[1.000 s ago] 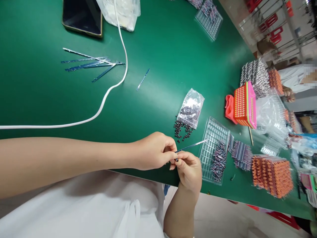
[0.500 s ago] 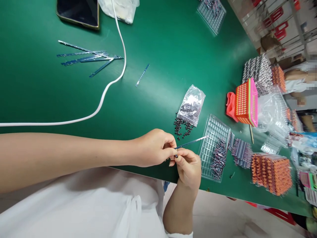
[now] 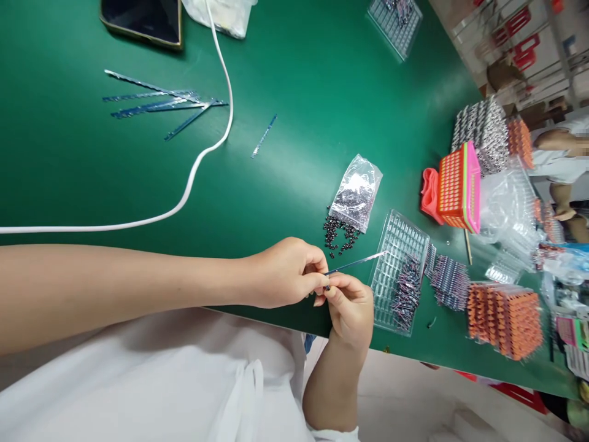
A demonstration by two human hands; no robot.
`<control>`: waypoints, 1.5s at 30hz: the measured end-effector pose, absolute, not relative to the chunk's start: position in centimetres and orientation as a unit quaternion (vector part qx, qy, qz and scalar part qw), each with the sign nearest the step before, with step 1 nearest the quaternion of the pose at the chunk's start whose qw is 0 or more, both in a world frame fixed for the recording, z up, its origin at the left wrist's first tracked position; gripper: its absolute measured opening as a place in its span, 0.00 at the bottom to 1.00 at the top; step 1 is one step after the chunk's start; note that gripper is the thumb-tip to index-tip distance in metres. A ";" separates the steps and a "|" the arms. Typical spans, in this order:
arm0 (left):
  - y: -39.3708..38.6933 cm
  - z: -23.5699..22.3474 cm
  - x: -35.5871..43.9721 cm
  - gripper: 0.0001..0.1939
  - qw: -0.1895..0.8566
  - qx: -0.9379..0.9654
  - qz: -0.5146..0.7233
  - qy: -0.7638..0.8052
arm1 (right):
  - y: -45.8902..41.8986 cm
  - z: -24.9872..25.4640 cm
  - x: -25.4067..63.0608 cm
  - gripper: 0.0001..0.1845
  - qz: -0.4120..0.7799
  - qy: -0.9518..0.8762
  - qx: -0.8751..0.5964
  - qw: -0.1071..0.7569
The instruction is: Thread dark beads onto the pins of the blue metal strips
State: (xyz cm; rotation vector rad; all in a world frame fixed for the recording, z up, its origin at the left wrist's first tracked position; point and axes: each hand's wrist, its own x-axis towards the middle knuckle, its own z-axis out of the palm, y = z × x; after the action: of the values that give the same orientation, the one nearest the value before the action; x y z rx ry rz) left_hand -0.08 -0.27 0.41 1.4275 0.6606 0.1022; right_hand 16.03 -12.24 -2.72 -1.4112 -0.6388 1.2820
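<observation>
Both hands meet over the table's near edge. My left hand (image 3: 288, 276) is closed, thumb and forefinger pinching one end of a narrow, shiny blue strip (image 3: 352, 264). The strip's pale far end reaches over a clear compartment tray (image 3: 384, 270). Against those fingertips, my right hand (image 3: 350, 307) pinches a small dark bead-like piece (image 3: 327, 287), mostly covered by the fingers. Just beyond the hands lie loose dark beads (image 3: 338, 236), spilling by a clear plastic bag (image 3: 356, 193). Many small dark-and-pink pieces (image 3: 406, 291) are heaped in the tray's right side.
More blue strips (image 3: 156, 104) lie at far left, with a single short one (image 3: 264, 136) apart. A white cable (image 3: 193, 178) crosses the green table (image 3: 294, 73) near a phone (image 3: 142, 21). An orange basket (image 3: 453, 187) and stacked orange pieces (image 3: 504, 319) stand right. Another person's arm (image 3: 559, 141) shows.
The view has shifted very slightly. My hands keep nearly the same pose, and the dark piece is a little more covered by my fingers. The other person's arms at the far right have moved.
</observation>
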 end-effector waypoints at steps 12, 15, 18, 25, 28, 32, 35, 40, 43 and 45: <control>0.3 0.4 0.0 0.07 0.773 0.556 0.085 0.293 | -12.4 -3.0 15.4 0.08 0.436 -0.280 -0.639 0.569; 0.5 0.5 0.0 0.08 0.800 0.527 0.063 0.278 | -12.4 -3.0 15.5 0.11 0.428 -0.268 -0.645 0.573; 0.6 0.5 0.1 0.10 0.810 0.514 0.053 0.276 | -12.4 -2.9 15.6 0.12 0.438 -0.257 -0.639 0.578; 0.6 0.0 0.4 0.12 0.816 0.502 0.053 0.283 | -12.5 -2.7 15.6 0.11 0.445 -0.231 -0.636 0.586; 0.7 -0.2 0.3 0.11 0.813 0.505 0.062 0.283 | -12.5 -2.6 15.6 0.11 0.444 -0.240 -0.635 0.585; 1.0 -0.3 0.1 0.12 0.805 0.513 0.084 0.285 | -12.6 -2.6 15.7 0.11 0.440 -0.247 -0.633 0.587; 1.1 -0.1 0.0 0.15 0.797 0.528 0.082 0.282 | -12.8 -2.8 15.7 0.10 0.436 -0.255 -0.641 0.578; 1.1 0.1 0.0 0.12 0.756 0.581 0.085 0.290 | -13.0 -3.2 15.5 0.07 0.427 -0.278 -0.658 0.554; 1.1 0.2 0.0 0.11 0.743 0.597 0.078 0.292 | -13.0 -3.2 15.3 0.07 0.411 -0.300 -0.662 0.551; 1.2 0.2 0.0 0.10 0.733 0.609 0.073 0.294 | -12.9 -3.1 15.2 0.06 0.403 -0.311 -0.666 0.545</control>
State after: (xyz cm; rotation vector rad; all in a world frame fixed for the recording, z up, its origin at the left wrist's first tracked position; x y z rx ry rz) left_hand -0.03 1.17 0.22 1.3390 0.6467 0.1615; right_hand 15.18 -12.91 -3.10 -1.5808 -0.7371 0.9548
